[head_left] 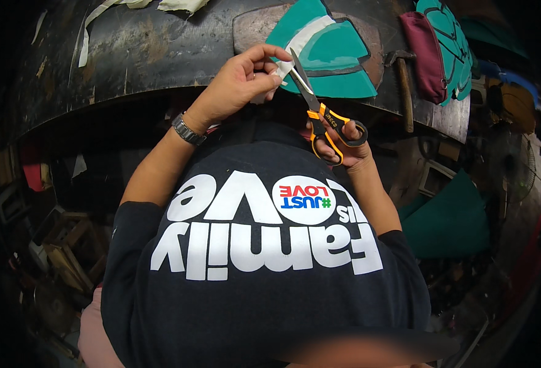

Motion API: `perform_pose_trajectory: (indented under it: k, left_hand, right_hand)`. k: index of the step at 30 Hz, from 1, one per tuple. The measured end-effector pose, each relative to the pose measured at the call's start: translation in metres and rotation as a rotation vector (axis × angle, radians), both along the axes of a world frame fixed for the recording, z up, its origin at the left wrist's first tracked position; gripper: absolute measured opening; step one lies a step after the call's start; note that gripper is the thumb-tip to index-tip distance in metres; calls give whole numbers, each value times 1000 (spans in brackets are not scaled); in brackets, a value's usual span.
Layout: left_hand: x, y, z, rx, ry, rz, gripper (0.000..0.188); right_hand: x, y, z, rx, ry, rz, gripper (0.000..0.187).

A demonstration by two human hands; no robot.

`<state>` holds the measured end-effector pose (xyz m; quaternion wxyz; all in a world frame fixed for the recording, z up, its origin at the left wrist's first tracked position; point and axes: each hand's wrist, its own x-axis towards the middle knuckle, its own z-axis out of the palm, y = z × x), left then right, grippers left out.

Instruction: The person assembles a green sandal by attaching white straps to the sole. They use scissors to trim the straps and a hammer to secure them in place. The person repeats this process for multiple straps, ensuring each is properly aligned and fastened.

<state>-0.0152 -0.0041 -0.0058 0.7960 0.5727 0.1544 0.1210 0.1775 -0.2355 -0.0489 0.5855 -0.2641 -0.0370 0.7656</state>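
Left fingers [270, 51] pinch the white strip [284, 69], probably light and limp, best held near its end; right fingers [350, 129] grip scissors [314, 107].

Black short-sleeved fabric T-shirt [252, 313] with bold white block lettering [243, 260], its white disc [289, 214] lettered red, blue, green at one o'clock; dark grey link-band wristwatch [187, 130] at ten o'clock.

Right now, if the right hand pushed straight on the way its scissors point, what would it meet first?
Probably the white strip pinched in the left hand: it sits right by the blade tips of the scissors in the right hand, though depth is hard to judge.
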Motion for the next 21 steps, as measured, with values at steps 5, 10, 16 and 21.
perform_pose_trajectory:
  k: [5, 10, 16, 21]
  left_hand:
    - [1, -4, 0, 30, 2, 26, 49]
    - [1, -4, 1, 49, -28, 38, 52]
    - [-2, -9, 3, 84, -25, 42, 57]
    - [-7, -18, 10, 42, -64, 93, 53]
  right_hand:
    - [-7, -1, 0, -11, -6, -7, 86]
    - [-8, 1, 0, 0, -51, -6, 80]
    - [-14, 9, 46, -29, -362, -95, 67]
    - [32, 34, 95, 0, -1386, -143, 44]
